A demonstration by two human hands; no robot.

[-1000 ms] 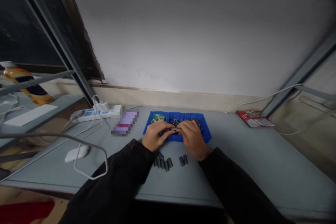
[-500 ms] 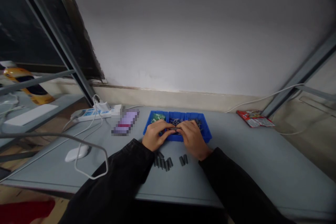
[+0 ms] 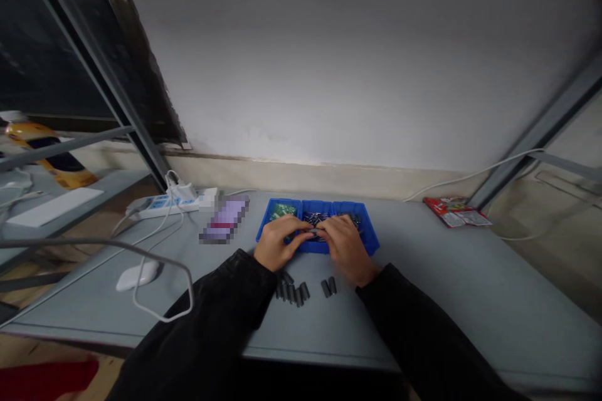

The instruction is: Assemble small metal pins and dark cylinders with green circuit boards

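Over the front of a blue three-section bin [image 3: 314,248], my left hand [image 3: 278,241] and my right hand [image 3: 345,246] meet, fingertips pinched on a small dark cylinder [image 3: 314,231]. Its details are too small to make out. Green pieces [image 3: 283,210] fill the bin's left section and thin shiny metal pins [image 3: 320,215] lie in the middle one. My right hand partly hides the dark parts in the right section. On the desk below my hands lie several dark grey cylinders [image 3: 292,293], with two more cylinders [image 3: 329,287] apart to the right.
Left of the bin are a blurred purple phone [image 3: 224,219], a white power strip [image 3: 176,202] and a white mouse [image 3: 138,275]. A pale cable [image 3: 190,282] loops above the desk's left side. A red packet [image 3: 457,212] lies at the back right, before the wall.
Both hands stay almost in place, with a slight shift of the fingers around the small cylinder. Nothing else has visibly moved.
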